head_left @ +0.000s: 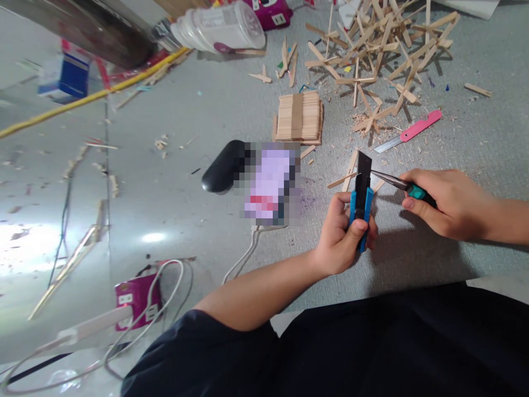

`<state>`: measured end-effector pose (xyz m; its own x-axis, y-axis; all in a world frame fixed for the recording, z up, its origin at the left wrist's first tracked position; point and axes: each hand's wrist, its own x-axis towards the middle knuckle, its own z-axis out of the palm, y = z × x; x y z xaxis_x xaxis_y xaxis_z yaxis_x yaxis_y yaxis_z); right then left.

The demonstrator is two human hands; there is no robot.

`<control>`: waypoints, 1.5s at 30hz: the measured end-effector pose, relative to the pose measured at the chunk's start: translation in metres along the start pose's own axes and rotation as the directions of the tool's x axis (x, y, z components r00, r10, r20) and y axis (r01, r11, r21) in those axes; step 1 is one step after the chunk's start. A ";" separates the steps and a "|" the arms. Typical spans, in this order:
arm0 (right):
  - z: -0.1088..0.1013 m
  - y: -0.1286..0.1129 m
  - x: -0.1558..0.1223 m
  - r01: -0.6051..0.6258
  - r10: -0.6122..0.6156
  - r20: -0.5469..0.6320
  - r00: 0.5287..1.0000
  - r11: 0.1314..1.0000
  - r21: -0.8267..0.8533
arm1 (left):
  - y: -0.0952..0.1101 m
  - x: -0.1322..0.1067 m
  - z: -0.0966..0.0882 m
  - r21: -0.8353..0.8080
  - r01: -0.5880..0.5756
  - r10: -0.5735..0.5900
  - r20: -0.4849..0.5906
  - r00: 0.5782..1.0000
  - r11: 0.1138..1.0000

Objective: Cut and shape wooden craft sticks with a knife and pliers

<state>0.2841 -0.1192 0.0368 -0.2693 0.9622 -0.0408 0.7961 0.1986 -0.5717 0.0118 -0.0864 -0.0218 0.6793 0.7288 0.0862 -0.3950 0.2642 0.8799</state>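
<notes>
My left hand [345, 237] is wrapped round a blue and black utility knife [362, 190], its dark blade pointing up and away from me. In my right hand [450, 204] is a pair of needle-nose pliers [390, 179] with green and black handles. The tips of the pliers reach the edge of the knife's blade; whether they grip it I cannot tell. Loose craft sticks [351, 168] lie on the table just behind the knife. Beyond my right hand lies a pink craft knife [421, 125] with its blade out.
A banded bundle of craft sticks [300, 117] lies near a blurred phone [270, 179] and a black case [225, 166]. Joined sticks [384, 47] pile up at the back. A clear bottle [223, 27] lies at the back left. A cable [179, 275] loops by a purple power strip [138, 298].
</notes>
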 end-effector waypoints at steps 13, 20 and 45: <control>-0.011 -0.008 0.004 -0.033 0.033 0.049 0.998 0.999 -0.008 | 0.001 0.001 -0.002 -0.001 0.003 -0.003 0.033 0.999 1.000; -0.013 -0.008 0.004 -0.039 0.038 0.044 0.998 0.999 0.011 | 0.003 0.001 -0.001 -0.011 0.033 -0.033 0.016 0.999 0.999; -0.007 -0.012 0.005 -0.172 0.122 0.176 0.977 0.935 0.309 | -0.002 -0.006 -0.002 0.077 -0.007 0.006 0.010 1.000 0.997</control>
<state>0.2774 -0.1151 0.0492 -0.2609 0.9315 -0.2536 0.6239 -0.0377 -0.7806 0.0070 -0.0901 -0.0254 0.6828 0.7242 0.0960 -0.3508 0.2097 0.9127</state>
